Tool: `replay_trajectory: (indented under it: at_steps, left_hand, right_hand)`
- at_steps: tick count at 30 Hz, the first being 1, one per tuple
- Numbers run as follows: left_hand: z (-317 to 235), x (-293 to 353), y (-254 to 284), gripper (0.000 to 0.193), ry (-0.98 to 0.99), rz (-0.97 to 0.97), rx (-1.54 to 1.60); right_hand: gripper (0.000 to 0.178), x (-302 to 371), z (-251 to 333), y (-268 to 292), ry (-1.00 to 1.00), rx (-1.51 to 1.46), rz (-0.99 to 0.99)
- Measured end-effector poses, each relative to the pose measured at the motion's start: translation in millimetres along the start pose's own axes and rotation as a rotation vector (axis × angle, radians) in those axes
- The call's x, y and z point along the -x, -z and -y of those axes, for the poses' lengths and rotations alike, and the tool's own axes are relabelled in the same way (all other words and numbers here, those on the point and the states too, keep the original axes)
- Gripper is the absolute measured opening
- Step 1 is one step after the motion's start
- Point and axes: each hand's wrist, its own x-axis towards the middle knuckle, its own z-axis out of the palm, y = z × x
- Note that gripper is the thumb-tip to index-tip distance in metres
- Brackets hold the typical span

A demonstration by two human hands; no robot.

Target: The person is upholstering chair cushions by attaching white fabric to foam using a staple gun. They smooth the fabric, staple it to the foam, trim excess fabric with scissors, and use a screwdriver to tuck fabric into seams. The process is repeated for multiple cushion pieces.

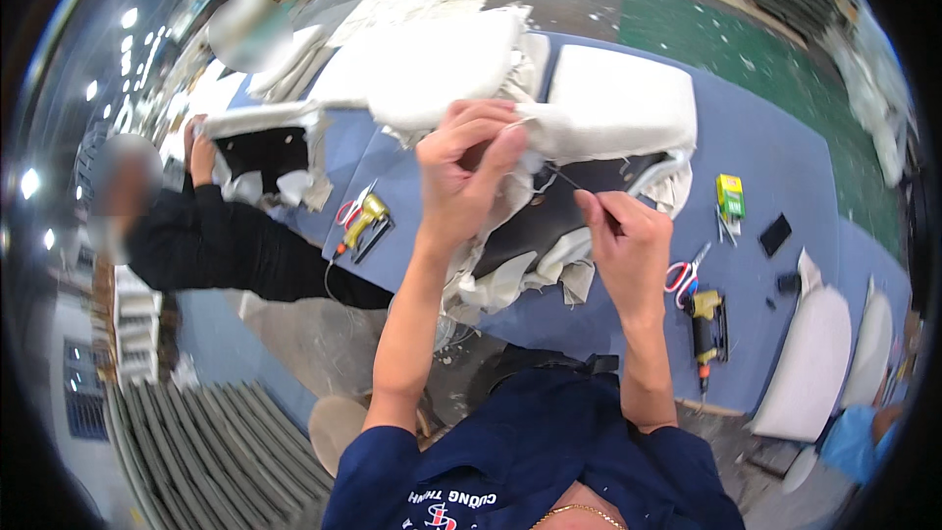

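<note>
In front of me lies a cream fabric-covered seat cushion [613,128], its dark underside [530,231] showing and loose cloth edges hanging around it. My left hand [466,162] is closed in a pinch on the cream fabric at the cushion's left corner. My right hand [628,236] is closed around the handle end of a thin dark pointed tool [564,178]. Its shaft points up and left toward the fabric by my left fingers. The handle is hidden in my fist, so its exact kind cannot be told.
Right on the blue table [775,167] lie scissors [684,277], a yellow-and-black staple gun [706,334], a yellow-green box [730,194] and a black pad [775,235]. Another staple gun [368,226] lies left, near a co-worker [216,236] handling another cushion. More cushions [442,69] sit behind.
</note>
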Motion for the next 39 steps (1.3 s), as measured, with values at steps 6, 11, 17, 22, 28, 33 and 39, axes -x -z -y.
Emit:
replay_trajectory:
  at_steps: [6, 11, 17, 22, 28, 33, 39]
  left_hand:
    - [-0.9, 1.2, -5.5, 0.014, 0.028, 0.002, 0.063]
    - [-1.0, 2.9, -3.0, 0.013, -0.002, 0.007, 0.051]
    - [-14.6, 8.7, -6.8, 0.010, 0.005, 0.011, 0.015]
    - [-30.8, 14.9, -8.4, 0.008, -0.086, 0.098, -0.058]
    - [-39.2, 24.2, 7.1, 0.035, 0.008, 0.078, 0.200]
    - [-44.0, 29.3, -15.6, 0.068, 0.216, 0.413, 0.228]
    - [-45.4, 35.9, -30.6, 0.071, 0.137, 0.470, 0.200]
  right_hand:
    - [0.021, -4.5, 2.1, -1.0, 0.044, -0.030, -0.045]
    - [0.024, -7.4, 8.2, -1.7, 0.107, 0.134, -0.082]
    - [0.023, -5.1, 9.4, -9.1, 0.190, 0.206, -0.221]
    - [0.021, -0.8, 10.3, -0.8, 0.236, 0.191, -0.219]
    - [0.021, 24.0, 0.0, 39.8, 0.333, 0.244, -0.198]
    - [0.020, 40.7, 0.5, 63.3, 0.375, 0.219, -0.152]
    - [0.020, 40.1, 5.8, 79.9, 0.355, 0.243, -0.079]
